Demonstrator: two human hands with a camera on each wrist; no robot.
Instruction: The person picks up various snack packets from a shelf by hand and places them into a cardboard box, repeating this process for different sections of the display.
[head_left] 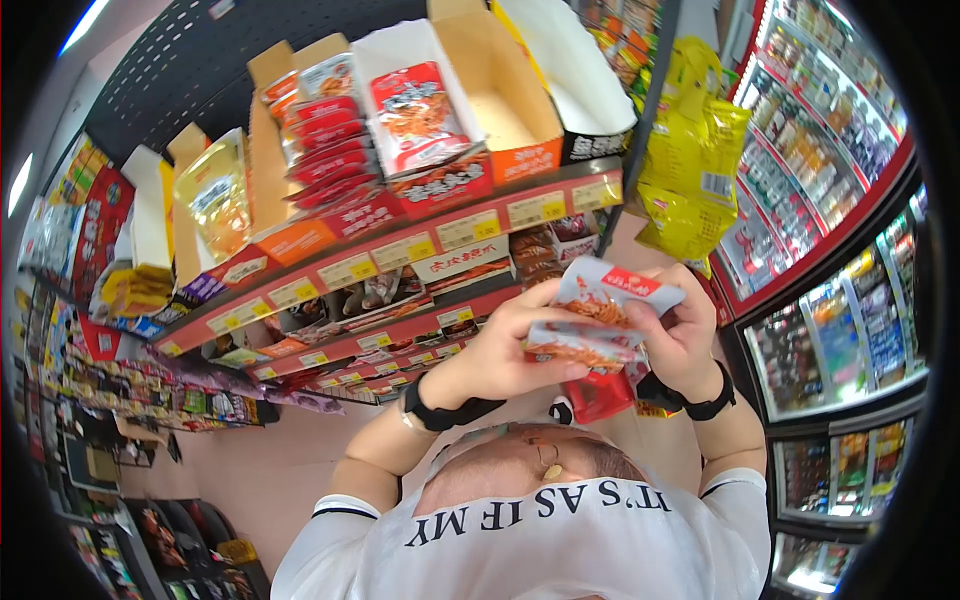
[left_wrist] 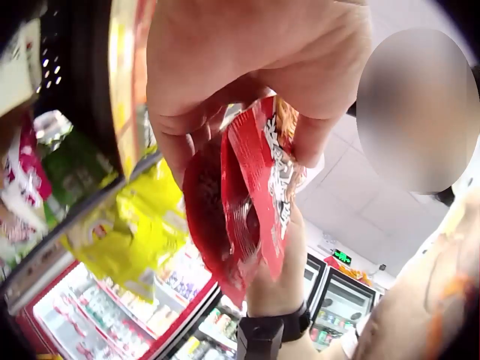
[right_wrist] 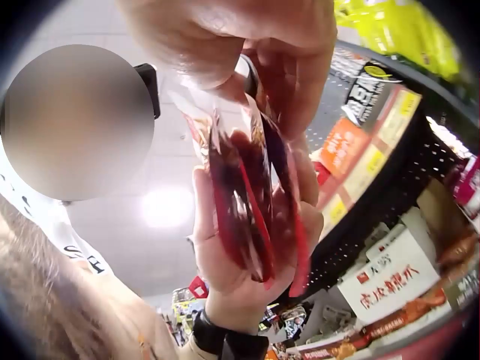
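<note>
Several red-and-white snack packets (head_left: 612, 292) are held between both hands in front of the chest, with pictures of food on their faces. From the left, my left hand (head_left: 500, 345) pinches the packets, its thumb lying along the lower one. On the other side my right hand (head_left: 688, 335) grips their right ends, thumb on the front. In the left wrist view the red packets (left_wrist: 251, 187) hang fanned apart below the left fingers. The right wrist view shows the packets (right_wrist: 244, 195) edge-on, with the left palm behind them.
A shelf ahead bears open display boxes; one holds a red packet (head_left: 415, 112), another a row of red packets (head_left: 328, 150). Price tags line the shelf edge (head_left: 400, 250). Yellow bags (head_left: 690, 160) hang at its right end. Drink fridges (head_left: 850, 350) stand to the right.
</note>
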